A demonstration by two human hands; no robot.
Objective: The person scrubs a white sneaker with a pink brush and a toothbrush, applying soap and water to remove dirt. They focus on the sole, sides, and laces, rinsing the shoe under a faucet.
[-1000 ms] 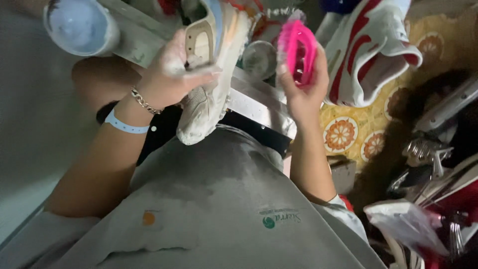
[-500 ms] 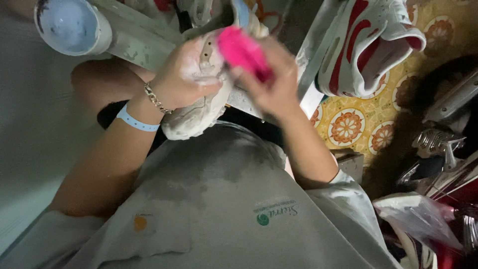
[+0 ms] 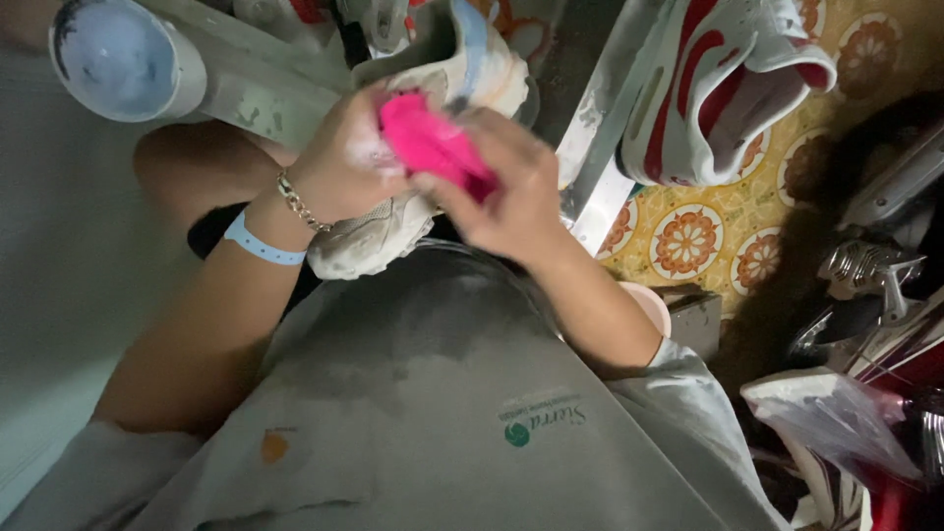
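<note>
My left hand (image 3: 349,167) grips a worn off-white sneaker (image 3: 383,231) with a pale blue and orange heel, holding it over my lap. My right hand (image 3: 511,182) is closed on a bright pink brush (image 3: 433,143) and presses it against the side of the sneaker. The brush is blurred with motion. A thin chain and a light blue band circle my left wrist (image 3: 265,231). Much of the sneaker is hidden behind both hands.
A white sneaker with red stripes (image 3: 718,88) lies to the right on a yellow floral mat (image 3: 708,236). A round pale blue container (image 3: 123,59) sits top left. Metal tools (image 3: 865,275) and a plastic bag (image 3: 836,418) crowd the right edge.
My right hand brought the pink brush down from beside the sneaker onto its side. The sneaker tilted lower in my left hand.
</note>
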